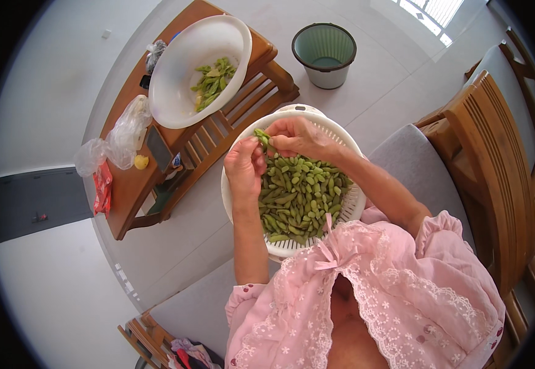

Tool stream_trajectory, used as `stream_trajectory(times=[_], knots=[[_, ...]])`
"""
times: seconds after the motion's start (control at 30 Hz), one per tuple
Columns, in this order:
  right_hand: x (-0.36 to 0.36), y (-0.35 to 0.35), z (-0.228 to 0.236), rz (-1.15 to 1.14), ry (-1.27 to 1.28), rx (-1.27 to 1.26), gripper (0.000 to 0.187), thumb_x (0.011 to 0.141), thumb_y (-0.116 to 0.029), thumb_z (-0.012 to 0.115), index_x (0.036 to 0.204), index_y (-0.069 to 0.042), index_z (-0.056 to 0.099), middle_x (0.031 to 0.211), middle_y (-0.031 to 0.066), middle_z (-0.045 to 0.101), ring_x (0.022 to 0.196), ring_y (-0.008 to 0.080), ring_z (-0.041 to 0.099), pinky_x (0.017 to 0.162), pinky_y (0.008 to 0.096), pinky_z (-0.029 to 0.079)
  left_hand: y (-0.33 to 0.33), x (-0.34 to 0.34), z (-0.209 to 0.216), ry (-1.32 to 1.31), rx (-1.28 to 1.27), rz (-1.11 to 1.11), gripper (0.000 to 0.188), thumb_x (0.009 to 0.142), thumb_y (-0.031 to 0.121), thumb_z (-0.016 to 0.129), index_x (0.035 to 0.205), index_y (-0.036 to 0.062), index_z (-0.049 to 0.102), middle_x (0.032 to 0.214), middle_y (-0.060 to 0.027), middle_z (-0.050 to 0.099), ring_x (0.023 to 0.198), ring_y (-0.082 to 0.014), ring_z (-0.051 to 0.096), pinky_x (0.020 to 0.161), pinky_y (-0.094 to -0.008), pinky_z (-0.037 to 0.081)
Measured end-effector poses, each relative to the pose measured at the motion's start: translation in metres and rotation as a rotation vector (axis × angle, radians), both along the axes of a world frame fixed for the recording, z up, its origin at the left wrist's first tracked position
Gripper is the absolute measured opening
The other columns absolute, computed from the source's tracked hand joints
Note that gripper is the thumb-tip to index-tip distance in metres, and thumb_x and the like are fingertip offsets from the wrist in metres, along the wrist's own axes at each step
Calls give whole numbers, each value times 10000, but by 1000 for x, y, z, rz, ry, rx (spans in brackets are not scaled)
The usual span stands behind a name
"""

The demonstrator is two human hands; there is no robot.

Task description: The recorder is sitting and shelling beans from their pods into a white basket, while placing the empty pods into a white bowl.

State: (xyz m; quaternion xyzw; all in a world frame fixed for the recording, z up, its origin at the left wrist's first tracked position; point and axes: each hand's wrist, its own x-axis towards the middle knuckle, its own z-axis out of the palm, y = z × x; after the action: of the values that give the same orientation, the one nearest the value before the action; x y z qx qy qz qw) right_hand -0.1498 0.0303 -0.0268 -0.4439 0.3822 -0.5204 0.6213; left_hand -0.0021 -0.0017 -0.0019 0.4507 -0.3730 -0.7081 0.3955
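Note:
My left hand (246, 163) and my right hand (301, 137) meet above the far left part of a white slotted plastic basket (357, 208). Between their fingertips is a green bean pod (261, 136), pinched by both; whether there is more than one pod cannot be made out. Under my hands the basket holds a heap of green bean pods (301, 197), plump and edamame-like. Ahead to the left, a white plastic basin (172, 83) sits tilted on a brown wooden table, with a smaller pile of green pods and pieces (213, 80) in it.
Clear plastic bags (127, 132), a red packet (102, 187), a small yellow thing (141, 162) and a dark flat object (158, 147) lie on the wooden table (126, 209). A grey-green bucket (324, 64) stands on the floor beyond the basket. Wooden chairs (495, 160) are at the right.

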Motion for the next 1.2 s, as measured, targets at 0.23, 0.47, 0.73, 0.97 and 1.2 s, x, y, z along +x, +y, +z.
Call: stream_trajectory(times=[0.23, 0.47, 0.73, 0.97, 1.2], knots=[[4, 0, -6, -207, 168, -141, 188, 803, -71, 450, 881, 43, 578, 666, 32, 564, 562, 74, 495, 498, 217, 402, 2, -5, -6, -85, -238, -34, 235, 732, 146, 669, 842, -45, 590, 647, -59, 587, 454, -62, 458, 400, -166, 344], [13, 4, 2, -250, 268, -84, 158, 840, -99, 467, 839, 36, 550, 645, 48, 543, 589, 83, 503, 520, 222, 422, 4, -5, -8, 7, -161, 54, 165, 723, 17, 605, 851, -82, 574, 617, -65, 563, 461, -94, 477, 419, -197, 389], [4, 2, -6, -16, -201, 70, 130, 874, -151, 461, 829, -36, 500, 652, -27, 462, 530, 39, 392, 452, 170, 311, 5, -4, -3, 34, -109, 54, 138, 709, -17, 566, 835, -73, 568, 618, -41, 538, 469, -73, 464, 397, -197, 370], [1, -1, -13, -15, -304, 83, 123, 839, -128, 493, 794, -14, 495, 616, -18, 474, 516, 47, 410, 444, 187, 323, 9, -11, -2, 17, -146, 0, 195, 718, -23, 561, 909, -49, 535, 676, -37, 540, 531, -55, 474, 429, -174, 376], [7, 1, -12, -321, 300, -76, 97, 796, -83, 511, 826, 8, 523, 675, 30, 560, 595, 95, 520, 534, 238, 420, 13, -12, -9, -398, -502, -33, 344, 715, -5, 602, 1046, -63, 525, 720, -33, 562, 602, -61, 536, 551, -168, 448]])
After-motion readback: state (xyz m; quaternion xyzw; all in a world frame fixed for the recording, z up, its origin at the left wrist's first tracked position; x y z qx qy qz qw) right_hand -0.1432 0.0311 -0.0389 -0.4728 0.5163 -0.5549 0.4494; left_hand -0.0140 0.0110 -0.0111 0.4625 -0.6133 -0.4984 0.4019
